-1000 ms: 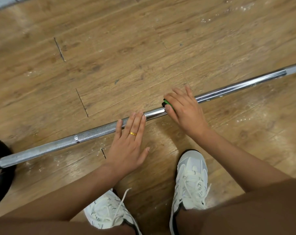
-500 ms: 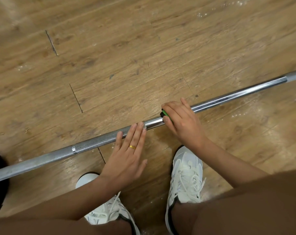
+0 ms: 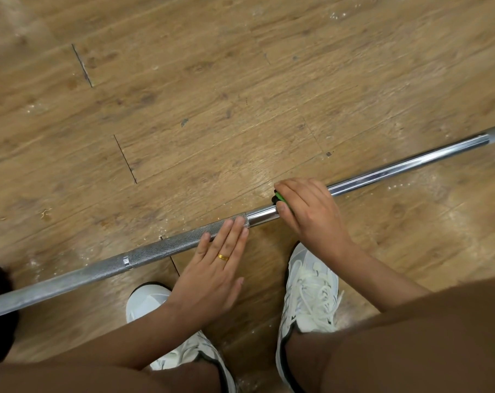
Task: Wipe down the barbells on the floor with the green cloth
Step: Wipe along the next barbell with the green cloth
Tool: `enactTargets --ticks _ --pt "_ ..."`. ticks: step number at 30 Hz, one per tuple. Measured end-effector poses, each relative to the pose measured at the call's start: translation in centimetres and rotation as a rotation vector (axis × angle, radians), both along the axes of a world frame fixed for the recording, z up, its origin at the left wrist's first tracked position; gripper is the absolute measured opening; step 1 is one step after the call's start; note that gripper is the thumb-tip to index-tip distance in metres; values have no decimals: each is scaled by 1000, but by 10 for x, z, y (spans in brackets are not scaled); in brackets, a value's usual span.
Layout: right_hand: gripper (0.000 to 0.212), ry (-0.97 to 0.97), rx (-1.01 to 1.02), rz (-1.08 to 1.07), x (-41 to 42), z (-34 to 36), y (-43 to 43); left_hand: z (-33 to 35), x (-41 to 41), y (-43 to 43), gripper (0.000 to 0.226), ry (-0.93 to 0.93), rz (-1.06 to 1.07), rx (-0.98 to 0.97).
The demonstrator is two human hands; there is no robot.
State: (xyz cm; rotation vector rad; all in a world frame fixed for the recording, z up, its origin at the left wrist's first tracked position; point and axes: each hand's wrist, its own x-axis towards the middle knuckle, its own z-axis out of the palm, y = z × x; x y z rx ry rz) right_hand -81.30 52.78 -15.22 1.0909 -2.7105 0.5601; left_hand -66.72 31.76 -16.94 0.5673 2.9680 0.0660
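One barbell (image 3: 161,249) lies slantwise on the wood floor (image 3: 212,95) | right hand (image 3: 311,214) — fingers curled over the smooth chrome section, clenching the green cloth (image 3: 279,197) against it | left hand (image 3: 212,276) flat — fingers straight, tips resting on the knurled section | white shoes (image 3: 311,293) planted near the bar, on the person's side

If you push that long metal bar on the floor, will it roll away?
Probably: the barbell is a round rod on a flat floor, and the left hand rests on it, maybe steadying it. Being long metal, it is likely stiff and heavy.
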Motion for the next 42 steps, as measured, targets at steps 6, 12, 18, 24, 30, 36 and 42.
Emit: enactTargets --ticks 6,12,18,24,30,36,42 --pt "27 13 49 86 -15 4 -2 2 -6 -2 86 2 17 -10" --pt "27 -26 10 16 -11 3 -15 2 -15 -3 87 2 51 -8" --pt "23 15 -36 -48 -28 -1 -8 5 -25 -7 87 -1 76 -15" --pt "24 42 -6 70 -40 -1 -29 8 -40 -13 90 -17 111 -35" --pt "24 23 -38 -79 -60 -1 -19 11 -60 -22 90 -27 143 -33" --pt "27 67 21 73 -79 -1 -45 15 -83 -32 97 -62 175 -13" --pt "26 47 14 -48 -110 -1 -40 17 -110 -49 97 -74 192 1"
